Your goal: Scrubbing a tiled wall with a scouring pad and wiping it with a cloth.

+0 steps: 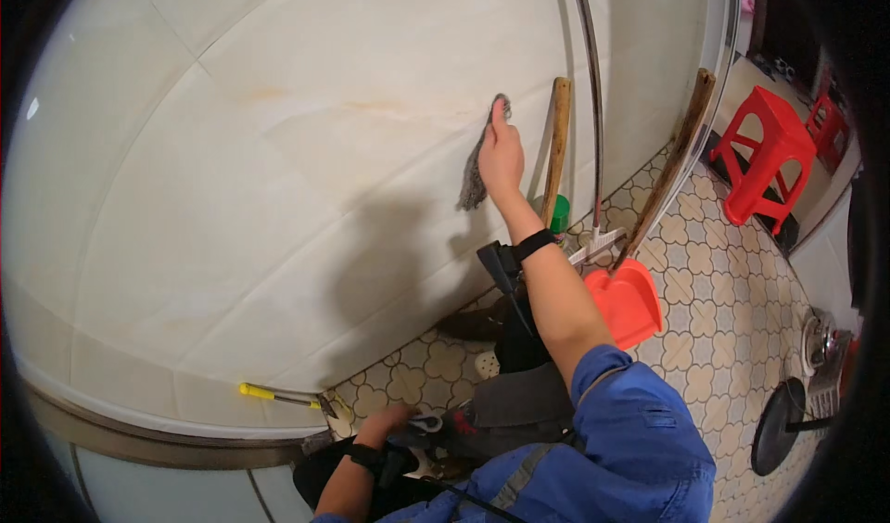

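My right hand (502,161) presses a grey, fibrous scouring pad (475,182), which looks like steel wool, against the cream tiled wall (313,175). The index finger lies straight over the pad's upper end. Faint yellowish-brown stains (372,104) mark the tiles to the left of this hand. Lower down, my left hand (391,420) is blurred, close to a grey item with a pale looped edge (425,423). Whether its fingers hold that item cannot be made out. A tool with a yellow handle (257,391) leans at the wall's foot, left of my left hand.
Right of my right arm stand a wooden handle (560,119), a green-capped container (560,210) and a metal pole (594,85) with a white head. A red-orange dustpan (633,300) lies on the patterned floor (716,279). Farther right are a red plastic stool (779,133) and a black disc (775,429).
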{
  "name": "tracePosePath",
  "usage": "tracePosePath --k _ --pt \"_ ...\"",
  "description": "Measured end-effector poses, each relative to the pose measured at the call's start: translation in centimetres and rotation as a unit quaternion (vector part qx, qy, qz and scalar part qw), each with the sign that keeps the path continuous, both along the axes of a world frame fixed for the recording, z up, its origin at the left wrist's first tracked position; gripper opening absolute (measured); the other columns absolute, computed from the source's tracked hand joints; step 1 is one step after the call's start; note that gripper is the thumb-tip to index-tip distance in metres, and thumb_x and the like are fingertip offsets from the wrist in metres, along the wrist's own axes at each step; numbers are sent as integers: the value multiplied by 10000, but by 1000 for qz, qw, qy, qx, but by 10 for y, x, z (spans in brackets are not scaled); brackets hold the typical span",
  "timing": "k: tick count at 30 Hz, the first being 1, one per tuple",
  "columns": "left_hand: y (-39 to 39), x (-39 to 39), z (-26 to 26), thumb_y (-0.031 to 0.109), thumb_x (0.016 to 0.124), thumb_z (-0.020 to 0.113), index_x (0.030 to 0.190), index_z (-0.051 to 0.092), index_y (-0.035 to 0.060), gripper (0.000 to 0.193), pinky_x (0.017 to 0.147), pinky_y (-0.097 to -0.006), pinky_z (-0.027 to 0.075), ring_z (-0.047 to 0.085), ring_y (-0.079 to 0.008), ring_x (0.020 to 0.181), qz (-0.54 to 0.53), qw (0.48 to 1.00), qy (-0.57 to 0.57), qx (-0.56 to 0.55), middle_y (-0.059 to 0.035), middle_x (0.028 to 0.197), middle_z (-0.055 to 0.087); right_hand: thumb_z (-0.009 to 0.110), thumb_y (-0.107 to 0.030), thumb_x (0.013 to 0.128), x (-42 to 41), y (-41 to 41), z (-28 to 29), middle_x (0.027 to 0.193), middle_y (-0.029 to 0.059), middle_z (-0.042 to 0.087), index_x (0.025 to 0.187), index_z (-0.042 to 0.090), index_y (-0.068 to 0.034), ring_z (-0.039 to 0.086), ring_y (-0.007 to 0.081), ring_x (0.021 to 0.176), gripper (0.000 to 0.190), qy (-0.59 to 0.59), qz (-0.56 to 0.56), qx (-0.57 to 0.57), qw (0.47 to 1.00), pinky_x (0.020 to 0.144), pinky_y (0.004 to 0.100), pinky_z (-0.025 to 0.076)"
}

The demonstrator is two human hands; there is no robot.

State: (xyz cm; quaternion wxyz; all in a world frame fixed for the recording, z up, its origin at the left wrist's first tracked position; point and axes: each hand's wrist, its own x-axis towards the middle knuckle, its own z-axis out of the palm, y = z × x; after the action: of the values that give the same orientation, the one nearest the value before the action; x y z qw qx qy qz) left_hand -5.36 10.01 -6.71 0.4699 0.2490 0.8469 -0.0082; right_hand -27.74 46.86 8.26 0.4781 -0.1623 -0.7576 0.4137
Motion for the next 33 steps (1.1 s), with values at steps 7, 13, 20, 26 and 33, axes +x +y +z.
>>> tracePosePath --k 7,13,20,26,33 --pt "-30 2 -36 200 830 476 1148 542 144 330 851 -391 432 539 -314 1027 9 1000 -5 20 -137 1069 586 486 -43 793 13 -61 15 731 148 506 1290 406 -189 522 322 622 524 16 37 122 992 538 402 407" --pt "-21 1 -25 229 854 447 1127 547 124 309 856 -392 426 534 -315 1033 28 999 9 15 -139 1116 563 475 -140 856 3 -24 3 743 125 503 1320 371 -202 537 306 652 479 -43 -34 52 997 572 397 437" --pt "-35 4 -29 202 864 421 1161 524 135 322 886 -383 407 522 -297 1061 75 996 -7 42 -123 1157 547 460 -155 863 -9 1 -14 776 143 523 1339 328 -189 543 328 668 495 -68 -48 30 996 602 410 444" --pt "-29 7 -23 189 857 421 1179 518 153 338 894 -383 405 513 -296 1080 41 998 10 38 -114 1185 531 389 -219 891 -15 31 -31 995 188 539 1364 255 -173 547 358 862 493 -158 12 -110 981 712 433 441" --pt "-30 -3 -35 157 843 428 1153 534 159 328 842 -401 436 544 -329 1002 -15 998 54 13 -152 1090 563 388 -144 879 4 -54 -16 990 242 503 1381 113 -74 542 386 817 577 -118 39 -39 991 695 449 448"
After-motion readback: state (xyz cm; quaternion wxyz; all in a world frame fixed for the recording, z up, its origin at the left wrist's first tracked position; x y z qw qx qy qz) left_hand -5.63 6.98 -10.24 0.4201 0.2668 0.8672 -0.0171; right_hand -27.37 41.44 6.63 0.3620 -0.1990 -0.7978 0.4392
